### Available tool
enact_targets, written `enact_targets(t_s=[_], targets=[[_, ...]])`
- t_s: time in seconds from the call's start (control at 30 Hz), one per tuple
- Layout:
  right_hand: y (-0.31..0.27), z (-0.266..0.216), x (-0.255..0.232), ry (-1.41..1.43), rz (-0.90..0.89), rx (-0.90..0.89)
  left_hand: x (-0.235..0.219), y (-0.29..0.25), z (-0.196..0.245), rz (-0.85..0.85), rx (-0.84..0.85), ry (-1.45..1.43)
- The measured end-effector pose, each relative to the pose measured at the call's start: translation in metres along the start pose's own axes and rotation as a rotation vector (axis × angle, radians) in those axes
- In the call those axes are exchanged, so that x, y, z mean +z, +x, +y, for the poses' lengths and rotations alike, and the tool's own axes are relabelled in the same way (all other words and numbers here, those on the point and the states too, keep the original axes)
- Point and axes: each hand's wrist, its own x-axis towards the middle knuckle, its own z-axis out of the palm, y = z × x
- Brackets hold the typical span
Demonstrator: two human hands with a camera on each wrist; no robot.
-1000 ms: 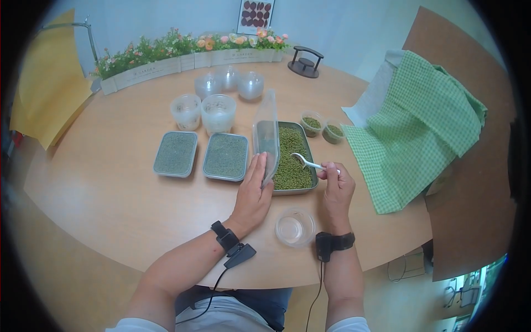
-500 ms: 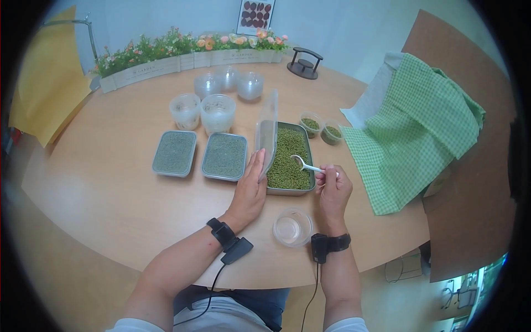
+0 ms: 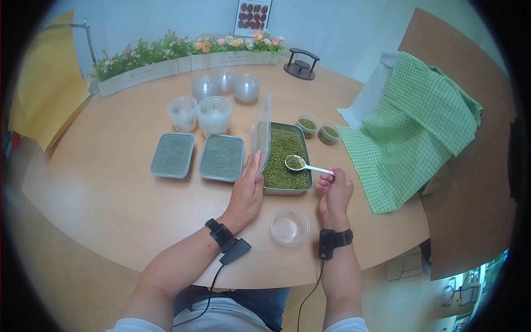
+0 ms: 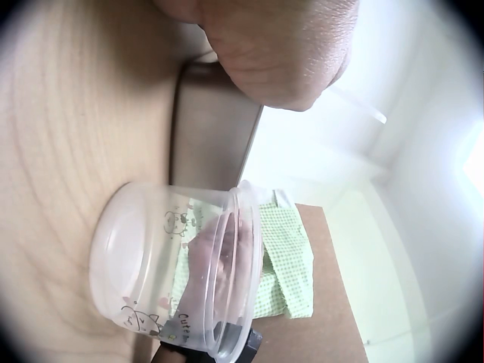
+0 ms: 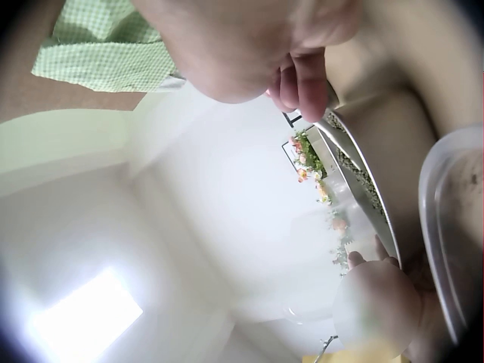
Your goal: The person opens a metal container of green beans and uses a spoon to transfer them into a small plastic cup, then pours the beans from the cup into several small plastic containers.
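Note:
My right hand (image 3: pixel 336 193) pinches the handle of a white spoon (image 3: pixel 318 170). Green beans, which look like mung beans, lie in its bowl, over the bean-filled metal tray (image 3: pixel 287 192). My left hand (image 3: pixel 246 191) presses extended fingers against a clear plastic lid (image 3: pixel 261 135) standing upright along the tray's left side. Its thumb is hidden in the head view. Between my wrists, near the table's front, stands a clear plastic cup (image 3: pixel 290 227); the left wrist view shows small drawings on the cup's wall (image 4: pixel 178 223).
Two lidded boxes, a left one (image 3: pixel 172 156) and a right one (image 3: pixel 221 159), sit left of the tray. Behind them stand stacked clear cups (image 3: pixel 214 115). Two small cups of beans (image 3: pixel 329 134) stand right of the tray, beside a green checked cloth (image 3: pixel 409 127). Flower planters (image 3: pixel 145 72) line the back.
The spoon has come up from among the beans, its bowl now level and carrying some. My right hand has turned at the wrist. The left hand still props up the lid.

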Motion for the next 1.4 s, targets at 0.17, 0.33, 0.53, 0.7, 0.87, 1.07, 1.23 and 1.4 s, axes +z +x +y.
enact_targets(t_s=[0.17,0.33,0.53,0.7,0.87,1.07,1.23,1.4], targets=[[0.009,0.000,-0.009,0.125,-0.007,0.125,0.000,0.000,0.000,0.002,0.012,-0.010],[0.017,-0.002,-0.018,0.195,-0.020,0.177,0.001,0.000,-0.001,0.007,0.013,-0.029],[0.017,-0.018,-0.024,0.223,-0.043,0.206,0.002,0.001,-0.003,0.014,0.026,-0.015],[0.016,-0.031,-0.030,0.179,-0.297,0.312,0.001,0.001,0.000,0.020,0.023,-0.018],[0.008,-0.041,-0.031,0.012,-0.529,0.295,0.000,0.002,0.001,0.016,0.016,-0.020],[0.002,-0.050,-0.031,-0.166,-0.767,0.343,0.000,0.003,0.000,0.016,0.023,-0.028],[-0.001,-0.048,-0.030,-0.107,-0.819,0.312,0.001,0.002,-0.002,0.021,0.027,-0.024],[0.003,-0.048,-0.032,0.019,-0.692,0.203,0.001,0.000,-0.002,0.013,0.009,0.003]])
